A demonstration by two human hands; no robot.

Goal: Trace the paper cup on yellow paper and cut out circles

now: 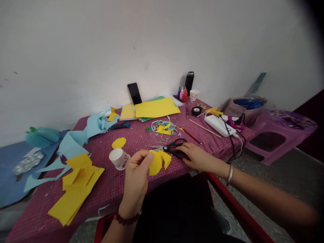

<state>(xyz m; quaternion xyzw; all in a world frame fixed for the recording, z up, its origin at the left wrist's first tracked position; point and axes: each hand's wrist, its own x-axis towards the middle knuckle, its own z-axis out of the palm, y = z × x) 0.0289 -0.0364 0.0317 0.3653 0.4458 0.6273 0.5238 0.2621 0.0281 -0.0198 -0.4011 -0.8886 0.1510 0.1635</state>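
Observation:
My left hand [136, 175] pinches a yellow paper cut-out [157, 162] and holds it above the near edge of the table [131, 189]. My right hand [194, 156] lies over the black handles of a pair of scissors [170, 147] that rests on the red checked cloth, blades pointing left. Its fingers curl onto the handles. A white paper cup [118, 158] lies tipped over just left of my left hand. A yellow oval piece [118, 142] lies behind the cup.
Yellow paper scraps [76, 187] and light blue scraps [73, 141] cover the table's left side. Yellow sheets [155, 108], a phone [134, 93], a black flask [189, 82], glue bottles [182, 93], a white power bank [219, 125] with cables and a purple stool [280, 135] lie behind and to the right.

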